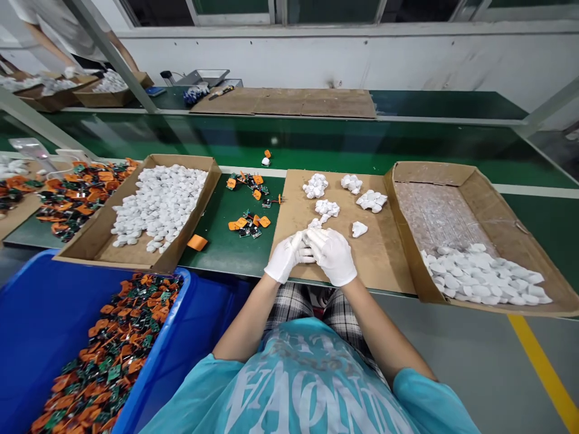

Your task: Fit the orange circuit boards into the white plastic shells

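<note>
My left hand and my right hand, both in white gloves, meet over a brown cardboard sheet at the table's front edge. The fingers of both are bent together, fingertips touching; whatever lies between them is hidden. Just beyond the fingertips sits a clump of white pieces, with a little more white material against the fingers. Further clumps lie behind it, and a single white lump rests to the right of my right hand.
Left stands a cardboard tray of white rounded pieces; right, another tray holds similar pieces. Small orange-and-green circuit parts lie between left tray and sheet. A blue bin holds many more. Another person stands back left.
</note>
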Action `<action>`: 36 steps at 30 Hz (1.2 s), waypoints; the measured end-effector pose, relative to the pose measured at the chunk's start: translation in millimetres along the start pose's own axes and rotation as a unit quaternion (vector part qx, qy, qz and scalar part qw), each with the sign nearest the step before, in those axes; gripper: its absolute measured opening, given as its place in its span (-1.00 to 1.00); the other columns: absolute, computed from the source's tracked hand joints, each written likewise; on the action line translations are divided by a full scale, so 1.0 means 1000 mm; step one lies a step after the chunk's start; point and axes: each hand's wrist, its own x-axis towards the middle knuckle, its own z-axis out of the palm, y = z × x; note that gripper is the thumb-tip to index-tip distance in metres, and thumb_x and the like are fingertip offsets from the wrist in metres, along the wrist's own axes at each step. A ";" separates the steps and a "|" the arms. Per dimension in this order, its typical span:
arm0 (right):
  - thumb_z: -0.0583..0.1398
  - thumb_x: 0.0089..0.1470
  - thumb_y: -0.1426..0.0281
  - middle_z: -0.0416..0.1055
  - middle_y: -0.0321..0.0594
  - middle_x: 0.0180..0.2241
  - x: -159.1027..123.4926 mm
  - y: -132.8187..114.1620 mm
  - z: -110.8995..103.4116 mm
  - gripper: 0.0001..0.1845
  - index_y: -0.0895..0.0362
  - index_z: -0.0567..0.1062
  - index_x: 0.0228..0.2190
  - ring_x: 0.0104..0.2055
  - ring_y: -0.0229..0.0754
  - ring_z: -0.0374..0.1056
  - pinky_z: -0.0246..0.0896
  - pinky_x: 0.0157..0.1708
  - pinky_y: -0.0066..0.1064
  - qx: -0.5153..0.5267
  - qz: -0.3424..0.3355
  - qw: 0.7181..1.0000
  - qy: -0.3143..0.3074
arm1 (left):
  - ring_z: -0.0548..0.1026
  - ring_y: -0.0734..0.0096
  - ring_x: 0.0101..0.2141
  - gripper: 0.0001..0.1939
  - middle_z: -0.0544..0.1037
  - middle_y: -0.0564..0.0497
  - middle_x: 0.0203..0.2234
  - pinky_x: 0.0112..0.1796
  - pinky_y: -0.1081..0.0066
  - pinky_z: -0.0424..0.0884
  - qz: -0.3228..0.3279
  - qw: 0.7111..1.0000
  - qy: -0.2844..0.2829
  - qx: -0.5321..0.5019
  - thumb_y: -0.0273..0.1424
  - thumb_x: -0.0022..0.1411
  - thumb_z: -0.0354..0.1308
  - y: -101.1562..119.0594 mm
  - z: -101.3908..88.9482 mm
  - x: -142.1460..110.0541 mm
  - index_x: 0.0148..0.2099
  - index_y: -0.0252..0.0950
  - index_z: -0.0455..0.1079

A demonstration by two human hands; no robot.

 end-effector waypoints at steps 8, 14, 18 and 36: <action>0.09 0.22 0.34 0.55 -0.09 -0.15 0.004 0.003 -0.010 -0.67 0.08 0.51 -0.04 -0.12 -0.04 0.47 0.40 -0.12 -0.19 0.051 -0.023 0.997 -0.059 | 0.58 0.31 -0.44 -0.40 0.60 -0.13 -0.44 -0.34 0.34 0.49 -0.049 0.987 -0.094 0.124 0.08 0.08 0.17 0.011 -0.013 -0.020 -0.14 -0.39 0.46; 0.13 0.20 0.32 0.56 -0.22 -0.40 -0.013 0.006 -0.026 -0.78 0.03 0.59 -0.23 -0.46 -0.19 0.46 0.40 -0.37 -0.34 0.144 0.160 0.975 0.044 | 0.52 0.20 -0.33 -0.63 0.58 -0.15 -0.40 -0.35 0.33 0.37 0.150 0.764 0.316 0.542 -0.12 0.21 0.12 0.034 -0.054 -0.026 -0.16 -0.32 0.50; 0.13 0.18 0.30 0.54 -0.20 -0.33 -0.021 0.000 -0.021 -0.76 0.03 0.58 -0.21 -0.43 -0.22 0.45 0.41 -0.36 -0.34 0.242 0.239 0.938 0.070 | 0.44 -0.05 -0.18 -0.56 0.52 -0.30 -0.25 -0.33 0.21 0.34 0.171 0.573 0.403 0.693 -0.12 0.16 0.18 0.042 -0.077 -0.021 -0.11 -0.41 0.49; 0.17 0.17 0.27 0.57 -0.07 -0.16 -0.035 -0.017 -0.025 -0.72 0.10 0.46 -0.10 -0.19 -0.10 0.54 0.47 -0.14 -0.21 0.424 0.260 0.866 0.049 | 0.57 0.38 -0.20 -0.68 0.59 -0.06 -0.19 -0.10 0.34 0.47 0.249 0.919 0.178 0.247 -0.34 -0.01 0.32 0.001 -0.061 -0.041 -0.19 -0.25 0.35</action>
